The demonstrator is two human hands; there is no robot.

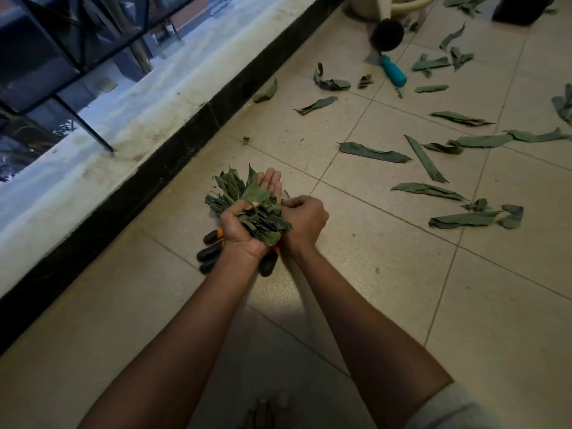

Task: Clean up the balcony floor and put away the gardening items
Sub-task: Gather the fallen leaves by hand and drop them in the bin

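- My left hand [247, 224] sits at center frame, palm up, thumb curled over a thick bunch of leaves [247, 205]; its fingers stretch out flat beneath the far end of the bunch.
- Under that hand I also see black and orange gloves [210, 249] poking out at the lower left of the wrist; I cannot tell exactly how they are held.
- My right hand [305, 219] is just beside the left, fingers curled into a fist against the bunch; what it grips, if anything, I cannot make out.
- A pale pole [305, 300] runs down from between the wrists toward the bottom of the frame.
- Loose leaves [374, 152] lie scattered over the tiled floor [402, 274] in the right and upper right of the frame.
- A teal-handled tool [393, 70] lies on the tiles at upper right, touching a dark round object [387, 35].
- A pale container [371, 7] stands at the top edge; a dark one [520, 7] is at the top right corner.
- The ledge [93, 144] and railing [62, 41] fill the upper left.
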